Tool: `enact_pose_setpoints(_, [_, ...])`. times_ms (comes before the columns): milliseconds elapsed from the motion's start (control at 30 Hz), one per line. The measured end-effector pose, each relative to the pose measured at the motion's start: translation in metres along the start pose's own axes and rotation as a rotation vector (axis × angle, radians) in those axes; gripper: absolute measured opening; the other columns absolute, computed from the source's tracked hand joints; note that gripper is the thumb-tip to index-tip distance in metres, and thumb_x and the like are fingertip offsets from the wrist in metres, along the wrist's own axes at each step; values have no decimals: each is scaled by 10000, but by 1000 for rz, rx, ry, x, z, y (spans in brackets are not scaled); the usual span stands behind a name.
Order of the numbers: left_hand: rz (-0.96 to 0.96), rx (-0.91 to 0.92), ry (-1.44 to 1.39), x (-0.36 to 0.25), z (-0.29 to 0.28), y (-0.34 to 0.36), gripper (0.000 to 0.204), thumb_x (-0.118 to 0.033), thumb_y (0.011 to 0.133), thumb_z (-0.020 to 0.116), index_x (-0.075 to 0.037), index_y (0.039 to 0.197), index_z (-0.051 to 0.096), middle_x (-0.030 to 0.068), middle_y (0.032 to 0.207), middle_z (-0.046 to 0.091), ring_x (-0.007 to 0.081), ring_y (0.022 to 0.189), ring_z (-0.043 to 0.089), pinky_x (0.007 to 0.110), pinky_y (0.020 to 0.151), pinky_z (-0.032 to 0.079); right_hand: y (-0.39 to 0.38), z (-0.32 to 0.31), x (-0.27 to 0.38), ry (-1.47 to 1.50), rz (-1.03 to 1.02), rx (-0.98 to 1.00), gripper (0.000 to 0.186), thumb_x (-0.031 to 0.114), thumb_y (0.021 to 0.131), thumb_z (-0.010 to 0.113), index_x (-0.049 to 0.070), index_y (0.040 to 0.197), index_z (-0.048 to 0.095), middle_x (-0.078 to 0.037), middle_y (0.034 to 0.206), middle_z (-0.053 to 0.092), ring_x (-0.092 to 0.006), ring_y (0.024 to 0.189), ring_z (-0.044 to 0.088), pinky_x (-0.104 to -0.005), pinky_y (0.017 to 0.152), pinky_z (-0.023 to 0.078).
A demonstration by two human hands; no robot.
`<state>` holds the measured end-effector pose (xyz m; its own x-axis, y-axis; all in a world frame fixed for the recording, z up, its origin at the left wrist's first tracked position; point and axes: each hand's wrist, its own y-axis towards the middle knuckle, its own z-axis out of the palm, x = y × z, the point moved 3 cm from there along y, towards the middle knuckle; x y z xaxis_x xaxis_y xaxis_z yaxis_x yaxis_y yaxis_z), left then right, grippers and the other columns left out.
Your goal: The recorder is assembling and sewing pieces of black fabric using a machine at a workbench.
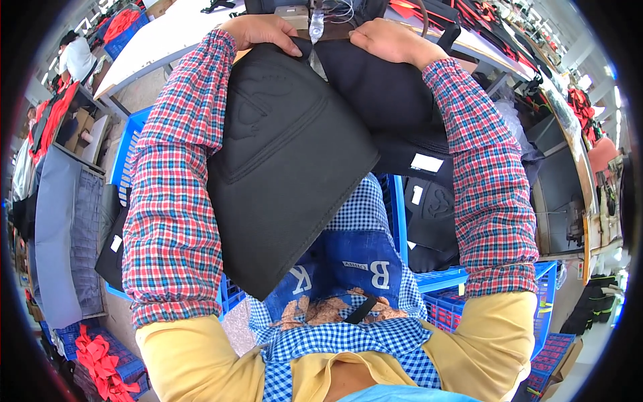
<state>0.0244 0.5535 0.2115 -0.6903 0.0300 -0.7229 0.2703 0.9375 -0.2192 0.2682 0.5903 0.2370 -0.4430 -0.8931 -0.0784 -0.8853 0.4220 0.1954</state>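
A large black panel (288, 154) with a raised embossed emblem hangs over the table's front edge toward my lap. My left hand (264, 32) pinches its upper edge, thumb on top, just left of the sewing machine's needle area (316, 28). To the right of the needle, my right hand (395, 43) has its fingers curled over the top edge of a second black piece (375, 87). The two pieces meet in a narrow point right at the needle. What lies under my right fingers is hidden.
Blue plastic crates (435, 278) stand around my lap; more black embossed panels (429, 214) with white labels lie at the right one. The white table (157, 47) stretches left. Red and black strips (469, 20) are heaped at the back right. Red fabric (100, 365) lies at lower left.
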Motion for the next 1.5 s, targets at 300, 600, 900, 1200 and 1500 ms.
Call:
enact_pose_setpoints(300, [71, -95, 75, 2, -5, 9, 269, -241, 791, 757, -53, 973, 698, 7, 863, 686, 106, 775, 624, 235, 795, 485, 15, 12, -20, 11, 31, -15, 381, 304, 975, 381, 14, 962, 627, -207, 942, 646, -411, 906, 598, -459, 815, 471])
enact_pose_setpoints(600, [63, -90, 140, 2, -7, 10, 274, -261, 797, 748, -53, 968, 694, -2, 851, 679, 96, 764, 614, 240, 783, 483, 17, 14, -26, 20, 8, -32, 404, 303, 983, 380, -3, 969, 643, -208, 977, 654, -401, 921, 604, -442, 843, 468])
enact_pose_setpoints(900, [73, -83, 127, 6, -9, 15, 297, -262, 796, 753, -40, 986, 697, 8, 843, 684, 100, 761, 623, 242, 782, 489, 17, 13, -29, -39, -35, -66, 388, 279, 980, 386, -6, 966, 648, -203, 957, 656, -386, 918, 611, -432, 846, 477])
enact_pose_setpoints(1200, [-78, -402, 9, 44, -68, -101, 635, -325, 751, 794, 68, 1209, 599, 132, 1059, 682, 173, 866, 681, 265, 849, 524, -89, -70, -145, -280, 573, -128, 381, 365, 978, 454, 50, 1053, 654, -225, 1028, 662, -387, 1011, 621, -461, 865, 472])
enact_pose_setpoints(1500, [292, -335, 491, -111, 69, -120, 534, -474, 836, 678, 26, 1023, 672, 130, 882, 677, 220, 816, 654, 333, 740, 508, -97, -13, 69, 814, 26, -146, 613, 319, 915, 665, -21, 1375, 445, -124, 1346, 522, -176, 1232, 488, -323, 1037, 392])
